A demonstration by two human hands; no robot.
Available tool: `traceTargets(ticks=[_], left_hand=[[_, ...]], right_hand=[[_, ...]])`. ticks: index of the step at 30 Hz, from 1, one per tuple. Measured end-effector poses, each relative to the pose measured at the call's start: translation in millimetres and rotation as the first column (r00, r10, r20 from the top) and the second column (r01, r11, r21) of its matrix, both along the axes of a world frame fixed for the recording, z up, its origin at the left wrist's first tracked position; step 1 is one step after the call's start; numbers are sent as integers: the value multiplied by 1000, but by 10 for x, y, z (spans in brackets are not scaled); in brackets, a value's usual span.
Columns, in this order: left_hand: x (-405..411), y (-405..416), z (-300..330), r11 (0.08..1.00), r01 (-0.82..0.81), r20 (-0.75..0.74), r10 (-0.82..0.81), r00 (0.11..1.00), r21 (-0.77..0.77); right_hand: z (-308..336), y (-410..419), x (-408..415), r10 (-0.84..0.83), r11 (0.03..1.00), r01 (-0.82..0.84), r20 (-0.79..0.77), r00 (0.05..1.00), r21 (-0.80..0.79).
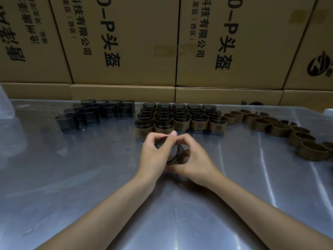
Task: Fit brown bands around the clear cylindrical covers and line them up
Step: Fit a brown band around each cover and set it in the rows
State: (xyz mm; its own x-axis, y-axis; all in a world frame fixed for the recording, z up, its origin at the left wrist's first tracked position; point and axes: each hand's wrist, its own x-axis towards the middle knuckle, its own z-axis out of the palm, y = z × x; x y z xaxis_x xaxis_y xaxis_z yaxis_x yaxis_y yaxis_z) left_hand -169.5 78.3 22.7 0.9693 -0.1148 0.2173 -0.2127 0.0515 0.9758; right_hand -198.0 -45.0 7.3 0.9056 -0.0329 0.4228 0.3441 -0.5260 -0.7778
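Two hands meet at the middle of a shiny metal table (pixel 72 177), both curled round one clear cover (pixel 167 150) held just above the surface, its dark rim tilted toward the camera. Left hand (pixel 155 156): fingers wrapped along the cover's left side, thumb tip raised at the far rim. Right hand (pixel 196 159): fingers bent over the right side, fingertips (pixel 182 140) pinching near the rim; a brown band (pixel 181 157) shows through the clear wall on the cover's lower part, under that hand, though how far it is seated cannot be told. Just beyond the hands stands a block of banded covers (pixel 180 120) in tidy rows, five across, each with its band round the lower half; the nearest row is close to the left thumb, and whether they touch cannot be told. To the left, apart from that block, a looser cluster of bare covers (pixel 93 112) stands upright. To the right, loose bands (pixel 281 127) lie in a curving string that runs toward the table's right edge, many touching their neighbours. Behind the table, stacked cardboard boxes (pixel 126 42) with black printed characters fill the background.
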Motion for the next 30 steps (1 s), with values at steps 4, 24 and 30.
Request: traceTargets(ticks=[4,24,30], left_hand=[[-41,-6,-7,990,139,111,-138,984,4],[106,-47,-17,944,251,-242,-300,923,-213],[150,21,-15,924,263,-221,-328,919,-278]], right_hand=[[8,-33,23,-46,998,44,52,998,52],[106,88,-143,-158,987,144,260,953,72],[68,37,-62,-162,986,148,284,945,70]])
